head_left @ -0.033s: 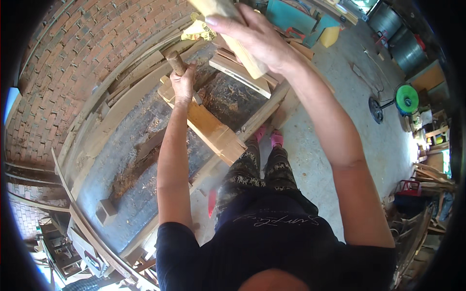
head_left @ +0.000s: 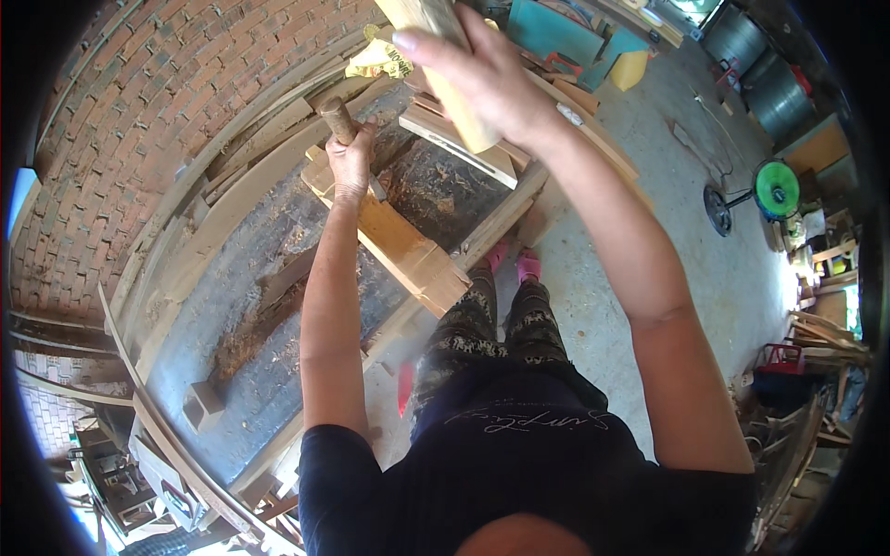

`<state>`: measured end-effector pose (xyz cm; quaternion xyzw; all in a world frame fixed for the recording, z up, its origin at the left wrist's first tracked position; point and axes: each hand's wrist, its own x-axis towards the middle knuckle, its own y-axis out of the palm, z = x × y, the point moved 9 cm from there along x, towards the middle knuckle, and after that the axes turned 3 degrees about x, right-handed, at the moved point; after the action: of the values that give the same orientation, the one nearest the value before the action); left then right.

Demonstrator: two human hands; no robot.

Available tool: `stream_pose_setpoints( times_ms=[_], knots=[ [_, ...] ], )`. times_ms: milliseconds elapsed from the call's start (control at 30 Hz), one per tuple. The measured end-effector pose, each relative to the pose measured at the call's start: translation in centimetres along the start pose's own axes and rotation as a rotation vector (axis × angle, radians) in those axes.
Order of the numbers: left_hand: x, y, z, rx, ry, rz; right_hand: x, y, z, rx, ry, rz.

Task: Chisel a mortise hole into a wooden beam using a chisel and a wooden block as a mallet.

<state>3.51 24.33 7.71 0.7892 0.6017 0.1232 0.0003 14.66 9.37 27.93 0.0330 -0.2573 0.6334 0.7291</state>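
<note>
My left hand is wrapped round the thick wooden handle of a chisel. It holds the chisel upright over a squared wooden beam, and a bit of metal shows beside the fingers. Where the cutting edge meets the wood is hidden by the hand. The beam lies across the dark workbench, its near end close to my legs. Raised in my right hand is a pale, thick wooden block, held above the bench and apart from the chisel. The block's upper end runs out of the picture.
Shavings and a small wood block lie on the bench. Planks rest on its right side, beside a yellow bag. A brick wall rises at left. A green fan stands on the floor at right.
My right hand and the pale block have shifted slightly to the left, and the block's lower end sits a little further left. The left hand, chisel and beam have not visibly moved.
</note>
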Motion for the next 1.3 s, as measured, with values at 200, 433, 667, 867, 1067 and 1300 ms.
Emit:
stream_pose_setpoints(
  times_ms=[200,433,667,867,1067,1300],
  knots=[
    [0.8,-1.7,1.4,-0.174,0.02,-0.049,-4.1,0.0,-12.0,-0.34,0.442,0.212],
    [-0.9,-1.4,0.4,-0.026,0.047,-0.118,-0.2,-0.6,-4.4,-0.219,0.085,0.006],
    [0.3,-1.9,2.1,0.021,0.08,-0.106,-0.4,3.3,-4.0,-0.275,0.033,0.203],
    [0.7,-2.5,1.8,-0.045,0.003,-0.119,0.2,1.8,-5.2,-0.319,0.331,0.323],
    [0.9,0.1,1.7,-0.04,0.014,-0.03,-1.6,2.2,-7.7,-0.281,0.179,0.191],
    [-3.8,2.9,-0.8,0.018,0.216,0.104,-8.4,0.9,-7.2,-0.045,0.389,0.112]
  ],
)
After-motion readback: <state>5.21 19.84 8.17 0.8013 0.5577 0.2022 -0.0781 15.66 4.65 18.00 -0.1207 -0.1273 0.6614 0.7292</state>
